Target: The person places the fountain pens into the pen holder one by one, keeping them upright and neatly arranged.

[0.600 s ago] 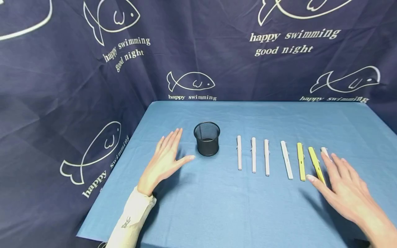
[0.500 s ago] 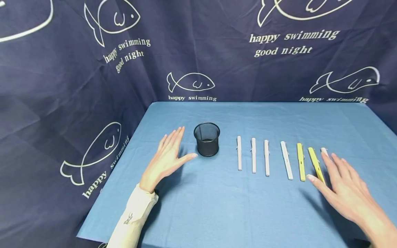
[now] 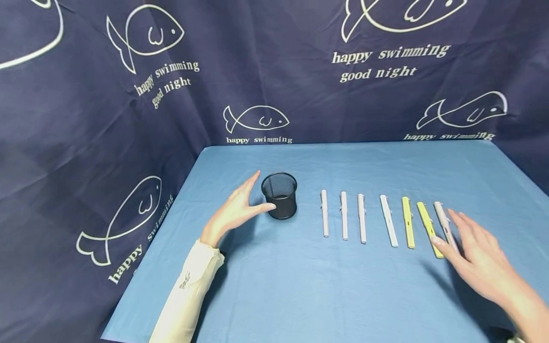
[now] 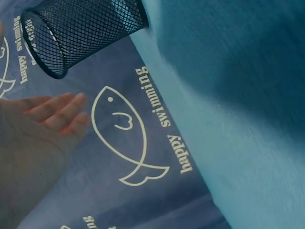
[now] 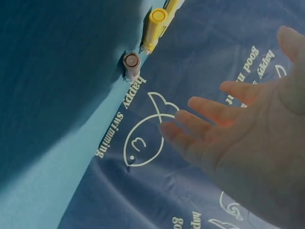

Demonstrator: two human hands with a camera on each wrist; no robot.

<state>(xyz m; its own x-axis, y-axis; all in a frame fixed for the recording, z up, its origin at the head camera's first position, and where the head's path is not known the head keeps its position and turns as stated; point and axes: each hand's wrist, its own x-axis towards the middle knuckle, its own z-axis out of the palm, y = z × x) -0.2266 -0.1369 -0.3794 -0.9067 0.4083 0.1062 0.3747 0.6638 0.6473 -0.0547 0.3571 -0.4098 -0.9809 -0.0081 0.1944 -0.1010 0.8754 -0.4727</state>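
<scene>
Beside a black mesh pen cup (image 3: pixel 283 207) is my left hand (image 3: pixel 231 212), fingers extended and thumb spread, holding nothing. The thumb overlaps the cup's left side in the head view; in the left wrist view a gap shows between the fingers and the cup (image 4: pixel 90 36). My right hand (image 3: pixel 484 259) hovers at the right end of a row of pens, fingers loosely extended. Its thumb overlaps a yellow pen (image 3: pixel 427 224), and a pale pink pen (image 3: pixel 442 218) lies partly hidden by the hand. The right wrist view shows nothing in the right hand (image 5: pixel 238 129).
Leftward along the row lie another yellow pen (image 3: pixel 408 221), a white pen (image 3: pixel 388 221) and several pale pink pens (image 3: pixel 362 219). A blue cloth (image 3: pixel 300 286) covers the table. Dark blue fish-print curtains (image 3: pixel 309 71) stand behind and at the left.
My left hand has moved right and forward to the cup. The right hand has drawn slightly aside, exposing more of the end pale pink pen. The head view has shifted a little.
</scene>
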